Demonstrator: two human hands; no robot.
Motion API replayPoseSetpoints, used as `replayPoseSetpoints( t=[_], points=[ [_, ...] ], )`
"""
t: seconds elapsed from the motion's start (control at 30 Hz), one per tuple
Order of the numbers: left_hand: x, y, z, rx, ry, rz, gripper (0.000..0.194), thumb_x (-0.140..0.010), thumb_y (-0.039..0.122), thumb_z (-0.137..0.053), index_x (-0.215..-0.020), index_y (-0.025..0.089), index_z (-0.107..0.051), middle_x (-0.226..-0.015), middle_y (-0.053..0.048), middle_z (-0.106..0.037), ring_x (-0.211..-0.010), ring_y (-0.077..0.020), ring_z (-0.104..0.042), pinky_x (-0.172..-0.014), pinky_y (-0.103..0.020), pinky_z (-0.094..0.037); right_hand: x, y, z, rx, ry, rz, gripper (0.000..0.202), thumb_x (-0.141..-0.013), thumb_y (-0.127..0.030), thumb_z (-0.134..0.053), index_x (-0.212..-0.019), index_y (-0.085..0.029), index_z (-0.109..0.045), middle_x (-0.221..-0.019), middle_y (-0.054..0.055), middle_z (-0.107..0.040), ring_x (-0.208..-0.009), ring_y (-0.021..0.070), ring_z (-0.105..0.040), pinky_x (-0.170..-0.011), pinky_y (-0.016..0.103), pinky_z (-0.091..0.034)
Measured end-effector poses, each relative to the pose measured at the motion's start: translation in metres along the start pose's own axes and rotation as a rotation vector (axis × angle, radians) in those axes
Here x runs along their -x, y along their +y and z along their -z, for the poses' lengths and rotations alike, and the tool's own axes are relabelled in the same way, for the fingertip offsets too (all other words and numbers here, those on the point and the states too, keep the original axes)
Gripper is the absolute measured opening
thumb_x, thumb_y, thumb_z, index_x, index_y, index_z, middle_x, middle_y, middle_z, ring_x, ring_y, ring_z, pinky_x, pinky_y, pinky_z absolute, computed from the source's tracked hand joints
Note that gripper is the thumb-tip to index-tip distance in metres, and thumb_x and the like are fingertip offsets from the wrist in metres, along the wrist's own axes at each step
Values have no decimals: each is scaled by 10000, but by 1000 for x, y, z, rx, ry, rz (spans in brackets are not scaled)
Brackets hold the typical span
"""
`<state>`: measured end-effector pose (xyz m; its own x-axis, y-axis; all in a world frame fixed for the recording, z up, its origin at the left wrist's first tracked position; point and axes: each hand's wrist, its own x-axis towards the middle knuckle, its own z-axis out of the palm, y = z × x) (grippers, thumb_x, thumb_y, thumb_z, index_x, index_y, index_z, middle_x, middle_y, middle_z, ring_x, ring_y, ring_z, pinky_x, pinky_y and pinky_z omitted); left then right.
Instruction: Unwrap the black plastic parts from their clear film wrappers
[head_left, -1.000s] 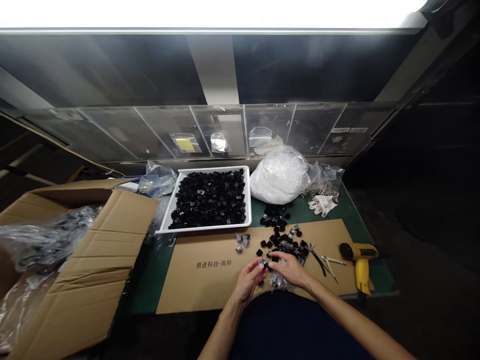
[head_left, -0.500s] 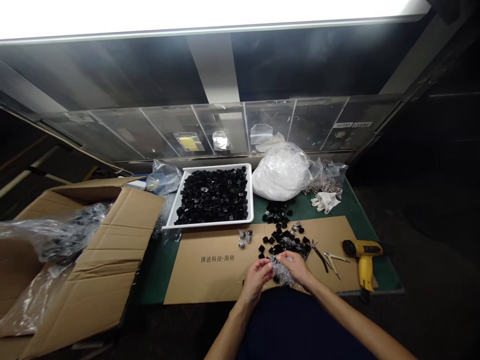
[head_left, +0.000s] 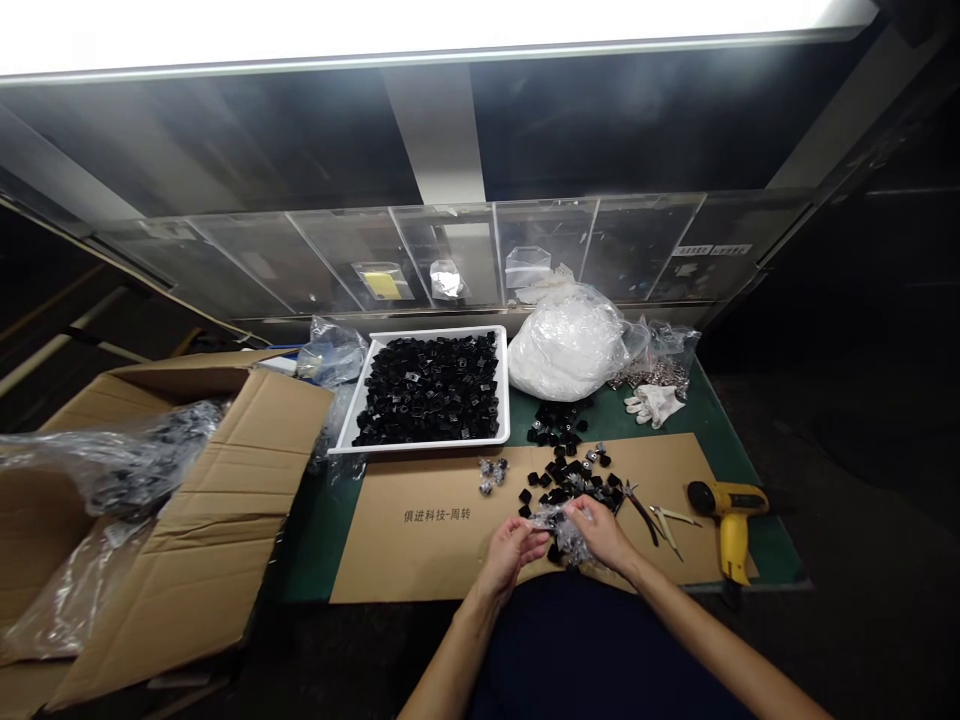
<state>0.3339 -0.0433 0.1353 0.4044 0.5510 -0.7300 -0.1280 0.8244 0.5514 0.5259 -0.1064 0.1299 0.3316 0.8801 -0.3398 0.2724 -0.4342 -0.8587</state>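
Observation:
Near the front edge of the cardboard sheet (head_left: 435,550), my left hand (head_left: 512,552) pinches one end of a small clear plastic bag (head_left: 551,517). My right hand (head_left: 596,530) has its fingers closed on the other side of this crinkled plastic. What the bag holds is too small to make out. Just beyond my hands lies a loose pile of small black parts (head_left: 581,482), with some grey ones among them. A few small wrapped pieces (head_left: 491,475) rest on the cardboard to the left of the pile.
A white tray (head_left: 504,400) full of black parts stands behind the cardboard. Right of it are a large white plastic bag (head_left: 566,345), a glove (head_left: 654,405), pliers (head_left: 643,515), tweezers (head_left: 666,530) and a yellow heat gun (head_left: 733,530). An open carton (head_left: 202,520) stands left.
My hands have moved slightly apart, with the clear plastic now stretched between them. The whole view has shifted slightly.

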Motion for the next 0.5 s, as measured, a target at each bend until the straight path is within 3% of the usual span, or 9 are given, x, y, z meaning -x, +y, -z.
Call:
replayPoseSetpoints(
  t=[0.13, 0.3, 0.5],
  points=[
    [-7, -10, -3, 16, 107, 23, 258, -725, 162, -687, -932, 160, -534, -759, -52, -696, -651, -142, -677, -600, -234, -532, 5, -17, -2, 177, 31, 9, 267, -856, -420, -481, -799, -205, -629, -739, 16, -679, -677, 179, -594, -640, 263, -408],
    [-12, -22, 1, -53, 103, 78, 256, -768, 218, -605, -1008, 147, -554, -719, -19, -649, -565, -121, -637, -519, -218, -495, 10, -40, -1, 401, 82, 106, 265, -898, -373, -424, -863, -232, -645, -769, 27, -706, -698, 181, -634, -647, 253, -383],
    [-26, -23, 22, -160, 355, 15, 279, -762, 314, -660, -951, 157, -528, -723, -11, -597, -524, -112, -596, -505, -221, -456, 5, -38, 4, 619, 73, 95, 246, -901, -357, -445, -831, -237, -647, -724, 42, -711, -670, 195, -651, -603, 261, -338]
  ],
)
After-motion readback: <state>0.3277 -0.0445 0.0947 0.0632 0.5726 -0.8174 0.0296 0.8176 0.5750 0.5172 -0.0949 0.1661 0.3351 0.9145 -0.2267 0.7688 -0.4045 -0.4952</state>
